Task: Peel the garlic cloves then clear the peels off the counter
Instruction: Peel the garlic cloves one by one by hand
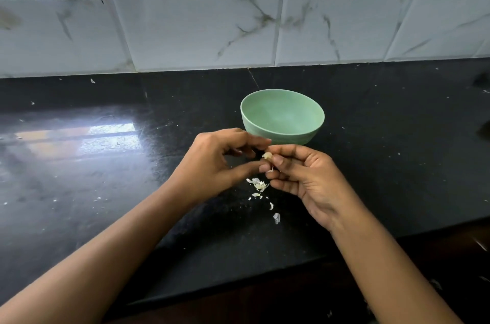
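Now: clove (267, 155) is pinched between the thumb and forefinger of the right hand (305, 177), above the counter (106, 164). Left hand (212, 162) is at its 9 o'clock, curled fingertips closing on the same clove; exact contact is blurred. Fingertips hide most of the clove, so remaining skin cannot be judged. Peels (258, 185) lie on the counter at the clove's 6 o'clock. Bowl (282, 116) stands at 12 o'clock, its near wall partly covered by left fingers.

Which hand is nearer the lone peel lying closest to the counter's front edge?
Right. The right hand hangs just right of the lone peel; the left hand is farther off, up and left, beyond the peel pile.
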Demonstrator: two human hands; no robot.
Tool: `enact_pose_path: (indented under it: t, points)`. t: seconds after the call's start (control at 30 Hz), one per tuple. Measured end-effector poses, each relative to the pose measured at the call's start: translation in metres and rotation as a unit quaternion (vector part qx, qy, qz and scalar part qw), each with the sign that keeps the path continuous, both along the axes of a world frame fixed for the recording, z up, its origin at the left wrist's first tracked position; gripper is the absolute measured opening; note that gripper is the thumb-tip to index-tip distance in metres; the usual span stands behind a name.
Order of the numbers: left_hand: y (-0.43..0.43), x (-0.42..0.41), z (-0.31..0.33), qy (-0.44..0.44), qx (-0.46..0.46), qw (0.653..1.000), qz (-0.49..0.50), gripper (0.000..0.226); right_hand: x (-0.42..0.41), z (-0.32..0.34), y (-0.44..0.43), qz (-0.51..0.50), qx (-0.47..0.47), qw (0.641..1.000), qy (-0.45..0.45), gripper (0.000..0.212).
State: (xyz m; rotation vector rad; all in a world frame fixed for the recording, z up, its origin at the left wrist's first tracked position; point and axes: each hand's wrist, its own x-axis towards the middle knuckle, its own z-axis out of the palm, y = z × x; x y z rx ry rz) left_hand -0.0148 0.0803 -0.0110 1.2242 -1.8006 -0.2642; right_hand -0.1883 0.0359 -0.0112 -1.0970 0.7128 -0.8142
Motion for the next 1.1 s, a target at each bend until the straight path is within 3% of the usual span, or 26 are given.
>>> enact_pose_path:
  t: [0.13, 0.27, 0.37, 0.53, 0.73, 0.87, 1.0, 1.1]
  points:
    - [0.000, -0.005, -0.003, 0.090, 0.012, 0.996, 0.023, 0.023, 0.004, 0.002, 0.005, -0.013, 0.027, 0.999, -0.039, 0.020]
    - [-0.001, -0.006, -0.005, 0.126, 0.029, 0.991, 0.035, 0.016, 0.006, -0.001, 0.007, -0.025, -0.023, 0.999, -0.007, 0.010]
    - [-0.001, -0.004, -0.006, 0.097, 0.017, 0.993, 0.062, 0.014, 0.005, 0.000, 0.007, -0.040, -0.081, 0.995, 0.038, 0.007]
    - [-0.001, -0.004, -0.006, -0.024, -0.033, 0.995, 0.093, 0.016, 0.002, 0.001, -0.001, -0.040, -0.145, 0.984, 0.097, 0.006]
    - [0.000, -0.003, -0.008, -0.065, -0.044, 0.993, 0.087, 0.021, 0.001, 0.000, -0.010, -0.013, -0.185, 0.972, 0.148, 0.012]
    - [-0.001, -0.005, -0.010, -0.065, -0.035, 0.994, 0.080, 0.014, -0.004, 0.001, -0.014, -0.011, -0.262, 0.938, 0.227, 0.013]
    - [-0.001, -0.007, -0.011, -0.067, -0.034, 0.994, 0.074, 0.014, -0.002, 0.004, -0.010, -0.071, -0.371, 0.873, 0.309, 0.005]
    - [-0.001, -0.006, -0.011, -0.052, -0.034, 0.995, 0.081, 0.013, 0.002, -0.001, -0.007, -0.109, -0.407, 0.854, 0.305, 0.006]
